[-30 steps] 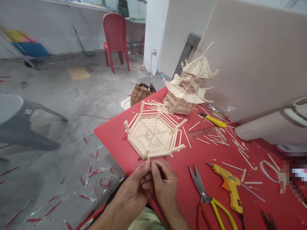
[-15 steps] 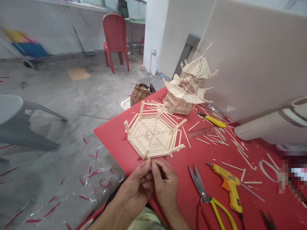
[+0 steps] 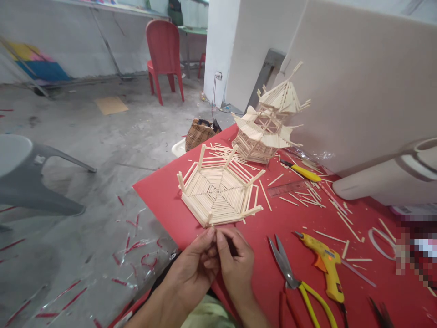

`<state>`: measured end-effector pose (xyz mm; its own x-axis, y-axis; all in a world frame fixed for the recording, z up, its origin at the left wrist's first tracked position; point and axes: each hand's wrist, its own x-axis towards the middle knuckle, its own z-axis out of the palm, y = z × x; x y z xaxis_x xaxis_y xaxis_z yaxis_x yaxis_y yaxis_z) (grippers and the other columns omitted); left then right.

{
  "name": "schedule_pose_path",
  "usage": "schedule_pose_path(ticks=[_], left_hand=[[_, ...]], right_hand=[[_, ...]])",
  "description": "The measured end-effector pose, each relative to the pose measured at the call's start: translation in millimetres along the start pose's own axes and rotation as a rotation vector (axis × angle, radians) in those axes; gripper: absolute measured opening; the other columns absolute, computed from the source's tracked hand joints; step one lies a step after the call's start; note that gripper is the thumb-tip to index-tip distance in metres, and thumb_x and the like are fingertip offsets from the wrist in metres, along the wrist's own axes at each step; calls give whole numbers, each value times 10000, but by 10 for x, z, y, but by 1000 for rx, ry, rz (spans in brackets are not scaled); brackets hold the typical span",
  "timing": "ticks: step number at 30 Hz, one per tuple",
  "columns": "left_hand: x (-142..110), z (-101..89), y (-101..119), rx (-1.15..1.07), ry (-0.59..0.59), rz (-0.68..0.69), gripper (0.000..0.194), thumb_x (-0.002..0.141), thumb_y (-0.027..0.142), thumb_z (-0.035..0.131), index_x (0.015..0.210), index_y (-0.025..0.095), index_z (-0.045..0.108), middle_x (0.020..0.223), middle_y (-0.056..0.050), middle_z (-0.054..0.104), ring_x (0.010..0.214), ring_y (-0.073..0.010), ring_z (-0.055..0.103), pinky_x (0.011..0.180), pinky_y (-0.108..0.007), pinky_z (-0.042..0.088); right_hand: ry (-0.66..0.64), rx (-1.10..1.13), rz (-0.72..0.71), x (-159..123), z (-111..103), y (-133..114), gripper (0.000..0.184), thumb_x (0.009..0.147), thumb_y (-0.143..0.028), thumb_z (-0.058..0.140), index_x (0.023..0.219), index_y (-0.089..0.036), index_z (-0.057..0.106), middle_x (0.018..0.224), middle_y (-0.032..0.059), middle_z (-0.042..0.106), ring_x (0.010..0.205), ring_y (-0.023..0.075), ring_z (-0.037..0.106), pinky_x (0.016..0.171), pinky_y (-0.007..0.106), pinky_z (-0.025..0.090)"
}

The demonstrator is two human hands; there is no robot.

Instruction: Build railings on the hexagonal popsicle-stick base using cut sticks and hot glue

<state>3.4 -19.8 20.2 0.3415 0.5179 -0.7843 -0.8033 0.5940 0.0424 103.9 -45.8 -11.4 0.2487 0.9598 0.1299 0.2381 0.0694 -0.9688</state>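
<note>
A many-sided base of pale wooden sticks [image 3: 218, 191] lies on the red tabletop, its sticks laid in rings round the middle. Short paired posts rise at its corners, some leaning outward. At the edge nearest me, my left hand [image 3: 198, 264] and my right hand [image 3: 238, 259] meet with thumbs and fingertips pinched together. Both are closed just below the near corner post [image 3: 209, 218]. Whatever sits between the fingertips is mostly hidden; I cannot tell if they touch the base.
Scissors [image 3: 289, 278] with parted blades and a yellow glue gun [image 3: 326, 264] lie at my right. Behind the base stands a tiered stick pagoda [image 3: 269, 123]. Loose sticks, a clear ruler [image 3: 287, 187] and a yellow cutter [image 3: 305, 173] lie farther right. A grey stool [image 3: 37, 182] stands left.
Hardly anything differs. My right hand has shifted very slightly; both hands keep their pinch at the same corner.
</note>
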Motion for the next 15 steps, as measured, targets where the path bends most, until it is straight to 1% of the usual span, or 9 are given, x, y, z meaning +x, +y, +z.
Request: schedule_pose_path(ticks=[4, 7, 15], left_hand=[[-29, 22, 24, 4, 21, -3, 159, 909, 104, 560, 769, 86, 634, 558, 31, 477, 391, -29, 390, 314, -108, 330], [-32, 11, 36, 3, 6, -13, 129, 899, 116, 571, 795, 88, 642, 576, 16, 502, 417, -46, 434, 319, -117, 342], [-34, -5, 50, 2, -28, -36, 155, 909, 128, 547, 810, 68, 648, 605, -7, 538, 435, -57, 477, 330, -123, 345]], right_hand=[[21, -27, -15, 2, -5, -8, 150, 922, -273, 580, 920, -214, 718, 827, 16, 701, 761, 148, 661, 700, 251, 529], [35, -47, -27, -3, -8, -10, 141, 913, -263, 589, 919, -216, 722, 819, 15, 705, 756, 148, 664, 691, 249, 529], [62, -115, -101, 25, 25, -22, 92, 900, -235, 624, 904, -227, 716, 762, -7, 673, 682, 122, 626, 635, 219, 502]])
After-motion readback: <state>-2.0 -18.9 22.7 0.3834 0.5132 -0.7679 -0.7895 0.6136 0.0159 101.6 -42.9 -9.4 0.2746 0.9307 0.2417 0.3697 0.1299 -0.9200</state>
